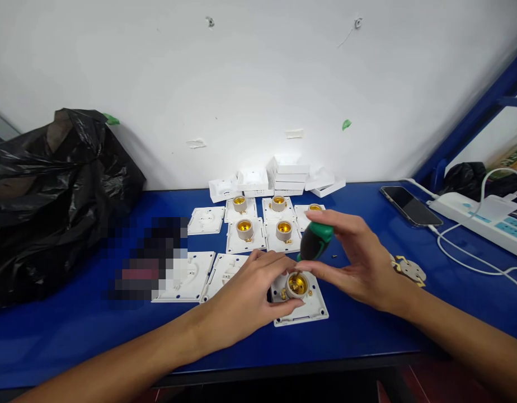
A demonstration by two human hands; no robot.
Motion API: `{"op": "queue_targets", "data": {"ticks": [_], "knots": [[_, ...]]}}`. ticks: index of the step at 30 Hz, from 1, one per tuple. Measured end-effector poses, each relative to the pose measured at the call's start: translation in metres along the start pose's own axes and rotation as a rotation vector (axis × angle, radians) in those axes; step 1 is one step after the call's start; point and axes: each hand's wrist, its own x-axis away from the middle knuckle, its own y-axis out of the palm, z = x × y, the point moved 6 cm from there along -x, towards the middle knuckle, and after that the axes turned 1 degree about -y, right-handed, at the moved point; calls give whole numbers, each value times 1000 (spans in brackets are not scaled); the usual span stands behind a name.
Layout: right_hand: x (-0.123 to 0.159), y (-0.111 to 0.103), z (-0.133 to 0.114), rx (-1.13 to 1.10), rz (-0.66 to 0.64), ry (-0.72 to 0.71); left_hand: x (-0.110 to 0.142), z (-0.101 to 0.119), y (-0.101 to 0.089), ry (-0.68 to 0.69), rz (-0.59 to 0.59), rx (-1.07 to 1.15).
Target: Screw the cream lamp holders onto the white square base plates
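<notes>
My right hand point(359, 260) grips a green and black screwdriver point(315, 242), tilted with its tip down inside a brass-lined lamp socket point(297, 285). The socket sits on a square white plate point(304, 313) near the table's front edge. Around the socket's left side my left hand point(256, 288) is closed, thumb in front and fingers behind. Brass terminals show on either side of the socket. The screwdriver's tip is mostly hidden by my fingers and the socket wall. Behind my hands stand several white plates with sockets, among them one socket point(284, 229) just beyond the screwdriver.
Bare white plates point(206, 220) lie to the left, beside a blurred patch. White covers point(290, 176) are stacked at the wall. A black plastic bag point(61, 196) fills the left. Rightward are a round part with brass clips point(410, 270), a phone point(410, 205), cables and a power strip point(485, 221).
</notes>
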Motion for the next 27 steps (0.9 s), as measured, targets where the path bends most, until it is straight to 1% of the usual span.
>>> {"op": "queue_targets", "data": {"ticks": [2,4,8,11,17,19,23,27], "knots": [[-1,3,0,-13,-46,45,0,0,0,-12,-7,-2],[-1,5,-2,-34,-70,38,0,0,-1,-17,-15,-1],[1,3,-2,-10,-7,-36,0,1,-2,-13,-7,-12],[3,2,-1,17,15,-34,0,1,-1,-10,-1,-18],[1,7,-1,2,-108,48,1,1,-1,-1,1,-4],[2,7,-1,-11,-99,29,1,1,-1,-3,-2,-8],[4,3,-2,15,-37,-49,0,2,0,-10,-15,-18],[3,7,-1,41,-97,-22,0,2,-1,1,-6,-3]]}}
